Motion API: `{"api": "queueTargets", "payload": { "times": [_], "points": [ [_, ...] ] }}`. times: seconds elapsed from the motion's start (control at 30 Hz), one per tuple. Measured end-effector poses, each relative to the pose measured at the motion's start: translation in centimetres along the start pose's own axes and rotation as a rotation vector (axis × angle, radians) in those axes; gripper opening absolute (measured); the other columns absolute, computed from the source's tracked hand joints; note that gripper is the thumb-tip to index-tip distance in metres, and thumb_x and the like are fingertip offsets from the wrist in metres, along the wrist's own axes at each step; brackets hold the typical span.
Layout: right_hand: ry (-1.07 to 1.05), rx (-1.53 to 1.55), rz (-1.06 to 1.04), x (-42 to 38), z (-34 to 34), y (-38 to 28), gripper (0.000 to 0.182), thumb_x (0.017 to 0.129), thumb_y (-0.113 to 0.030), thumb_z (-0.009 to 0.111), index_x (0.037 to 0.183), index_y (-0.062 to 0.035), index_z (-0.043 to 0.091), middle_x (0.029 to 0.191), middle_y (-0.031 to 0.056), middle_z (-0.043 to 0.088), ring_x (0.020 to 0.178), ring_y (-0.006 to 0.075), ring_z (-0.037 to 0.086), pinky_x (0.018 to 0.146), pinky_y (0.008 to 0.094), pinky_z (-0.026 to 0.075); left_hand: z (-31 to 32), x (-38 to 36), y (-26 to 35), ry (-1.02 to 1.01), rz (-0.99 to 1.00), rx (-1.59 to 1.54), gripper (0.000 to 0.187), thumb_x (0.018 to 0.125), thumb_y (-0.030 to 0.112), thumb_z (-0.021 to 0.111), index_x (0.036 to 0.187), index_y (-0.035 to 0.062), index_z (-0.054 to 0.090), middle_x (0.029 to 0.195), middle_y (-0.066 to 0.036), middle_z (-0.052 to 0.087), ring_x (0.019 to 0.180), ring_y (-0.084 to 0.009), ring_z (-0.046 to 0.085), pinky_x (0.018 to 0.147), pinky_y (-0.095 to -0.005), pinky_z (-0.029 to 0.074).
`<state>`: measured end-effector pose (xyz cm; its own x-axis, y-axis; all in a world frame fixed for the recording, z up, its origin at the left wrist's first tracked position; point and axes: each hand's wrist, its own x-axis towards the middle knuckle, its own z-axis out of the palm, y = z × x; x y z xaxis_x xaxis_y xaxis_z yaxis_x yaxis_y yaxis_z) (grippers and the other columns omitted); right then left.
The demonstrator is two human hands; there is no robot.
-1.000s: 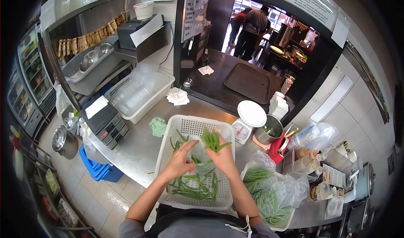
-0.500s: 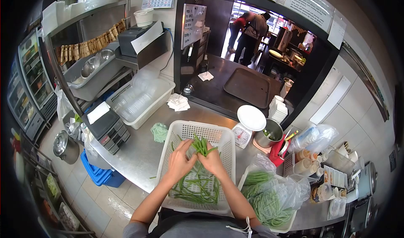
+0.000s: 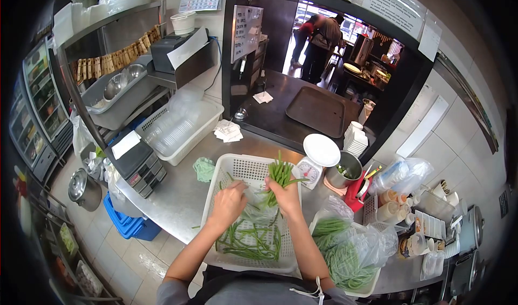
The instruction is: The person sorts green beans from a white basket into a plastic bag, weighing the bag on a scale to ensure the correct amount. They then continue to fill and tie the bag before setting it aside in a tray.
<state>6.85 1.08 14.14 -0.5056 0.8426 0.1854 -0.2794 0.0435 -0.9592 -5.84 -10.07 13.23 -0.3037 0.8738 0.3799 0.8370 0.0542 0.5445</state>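
Observation:
My right hand is closed around a bunch of green beans, its tips pointing up and right. My left hand is closed, its fingers pinching the edge of a clear plastic bag that spreads between both hands. Beneath them stands a white perforated basket, with loose green beans scattered over its bottom. To the right, a second white basket holds many more long beans, partly covered by clear plastic.
Beyond the basket's right corner are a white kitchen scale and a metal pot. A green cloth lies left of the basket. A brown tray rests on the pass-through counter. Two people bend over in the room behind.
My hands have moved apart. My right hand has shifted right with the bunch of beans, while my left hand has closed and the plastic bag now shows between them.

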Motion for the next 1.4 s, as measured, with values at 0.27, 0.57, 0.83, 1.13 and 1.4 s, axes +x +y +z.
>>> {"api": "queueTargets", "payload": {
  "times": [0.27,0.57,0.83,1.13,1.4],
  "points": [
    [0.18,-0.297,-0.322,-2.2,4.8,-0.9,0.028,0.082,-0.012,0.063,0.102,0.0012,0.049,0.082,0.0067,0.058,0.072,0.0142,0.055,0.063,0.0278,0.044,-1.6,1.2,1.5,-0.202,-0.197,-0.618,0.049,0.063,-0.007,0.057,0.112,-0.0084,0.047,0.113,-0.015,0.047,0.064,-0.0245,0.063,0.057,-0.0317,0.053],
    [-0.383,-0.705,0.019,-1.5,2.5,0.9,0.037,0.075,-0.018,0.059,0.108,-0.0037,0.051,0.089,0.0201,0.063,0.086,0.0366,0.06,0.072,0.0389,0.048,-1.4,1.2,-0.1,-0.296,-0.305,-0.836,0.047,0.066,-0.01,0.055,0.111,-0.01,0.046,0.117,-0.012,0.044,0.061,-0.0184,0.062,0.048,-0.0268,0.051],
    [-0.849,-1.284,0.119,-0.2,1.4,2.8,0.037,0.066,-0.032,0.066,0.096,-0.0092,0.064,0.092,0.0147,0.063,0.095,0.0288,0.059,0.079,0.0378,0.046,-2.6,0.0,3.4,-0.324,-0.205,-0.69,0.054,0.064,-0.01,0.051,0.118,-0.0046,0.047,0.127,-0.013,0.042,0.063,-0.0178,0.061,0.051,-0.0257,0.051],
    [-0.954,-1.598,0.331,-1.6,3.7,-0.9,0.041,0.06,-0.039,0.069,0.095,-0.017,0.067,0.107,0.0098,0.06,0.101,0.0228,0.057,0.082,0.0409,0.046,-3.7,-1.0,5.6,-0.42,-0.126,-0.678,0.058,0.065,-0.009,0.05,0.122,0.0009,0.047,0.129,-0.013,0.041,0.067,-0.0163,0.061,0.05,-0.025,0.051],
    [-0.897,-1.262,-0.053,1.0,-1.7,-4.8,0.034,0.07,-0.019,0.068,0.098,-0.0009,0.061,0.087,0.0174,0.063,0.087,0.0309,0.061,0.074,0.0399,0.048,-2.8,0.4,4.1,-0.418,-0.218,-0.813,0.058,0.066,-0.011,0.047,0.123,-0.0023,0.045,0.131,-0.011,0.038,0.055,-0.0127,0.059,0.047,-0.0223,0.047]
  ]
}}
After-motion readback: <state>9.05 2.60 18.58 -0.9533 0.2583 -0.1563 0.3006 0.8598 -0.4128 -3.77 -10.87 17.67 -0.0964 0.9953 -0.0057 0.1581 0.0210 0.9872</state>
